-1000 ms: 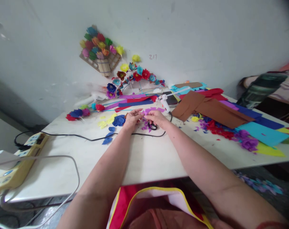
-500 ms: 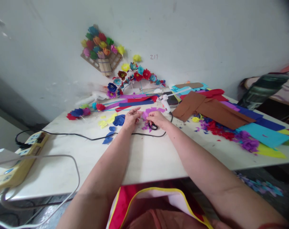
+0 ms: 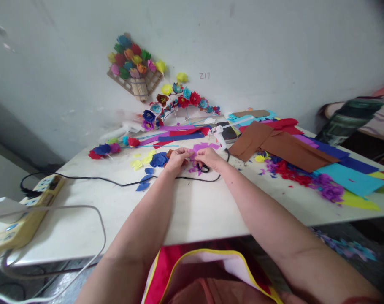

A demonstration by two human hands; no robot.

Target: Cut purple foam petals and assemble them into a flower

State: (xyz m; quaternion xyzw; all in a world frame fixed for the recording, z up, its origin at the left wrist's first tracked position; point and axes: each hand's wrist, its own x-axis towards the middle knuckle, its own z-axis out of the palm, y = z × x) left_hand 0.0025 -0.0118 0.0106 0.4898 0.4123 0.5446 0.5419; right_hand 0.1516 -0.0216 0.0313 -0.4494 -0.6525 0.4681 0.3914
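My left hand (image 3: 179,159) is closed, its thumb and forefinger pinched on the edge of a small purple crepe paper piece. My right hand (image 3: 209,158) pinches the same piece from the other side, so the fingertips of both hands nearly meet. Beneath and behind them lie more purple paper petals (image 3: 206,146). Black-handled scissors (image 3: 204,169) rest just under my right hand; their blades are hidden. Left of my left hand sit blue petals (image 3: 158,159) and some brown petals (image 3: 169,153), partly covered by the hand.
A white glue gun (image 3: 219,136) stands behind my right hand, its black cord (image 3: 116,183) crossing the table to a power strip (image 3: 36,211). Brown paper sheets (image 3: 283,145) and coloured scraps (image 3: 295,174) lie to the right. Paper flowers (image 3: 183,101) stand at the back.
My left hand's spread fingers have curled in, and its thumb and forefinger now pinch the purple paper. Brown petals show behind that hand. My right hand has hardly moved.
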